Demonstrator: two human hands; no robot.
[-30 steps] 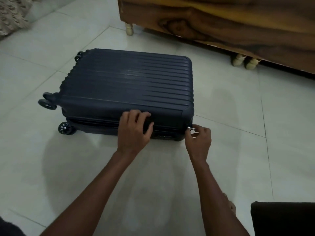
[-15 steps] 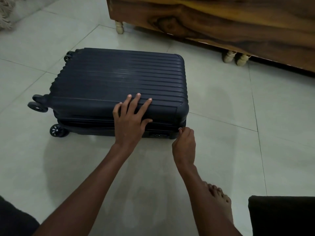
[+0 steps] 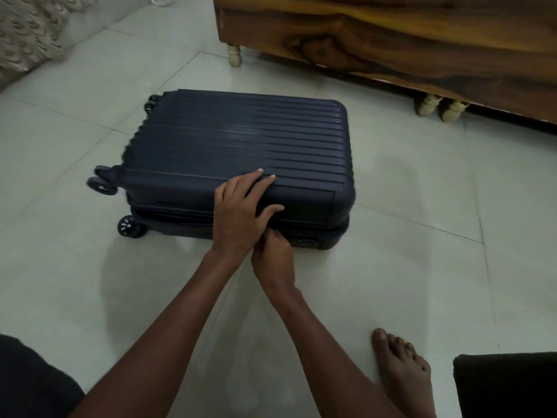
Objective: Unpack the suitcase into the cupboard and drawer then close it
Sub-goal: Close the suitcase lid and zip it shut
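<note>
A dark blue ribbed hard-shell suitcase point(image 3: 241, 152) lies flat on the tiled floor with its lid down and its wheels to the left. My left hand point(image 3: 241, 212) presses flat on the lid's near edge, fingers straight and thumb along the seam. Just below it, my right hand point(image 3: 272, 257) pinches something small at the zip line on the front side; the zip pull itself is hidden by my fingers. A lock panel point(image 3: 304, 242) shows on the front to the right of that hand.
A wooden bed frame point(image 3: 391, 46) on short pale legs runs along the back right. My bare foot point(image 3: 401, 372) rests on the floor at the lower right, beside a dark cushion edge point(image 3: 506, 384). Patterned fabric point(image 3: 27, 34) hangs at the upper left.
My right hand has slid left along the front seam from the suitcase's right corner to just under my left hand. My left hand's fingers have flattened on the lid.
</note>
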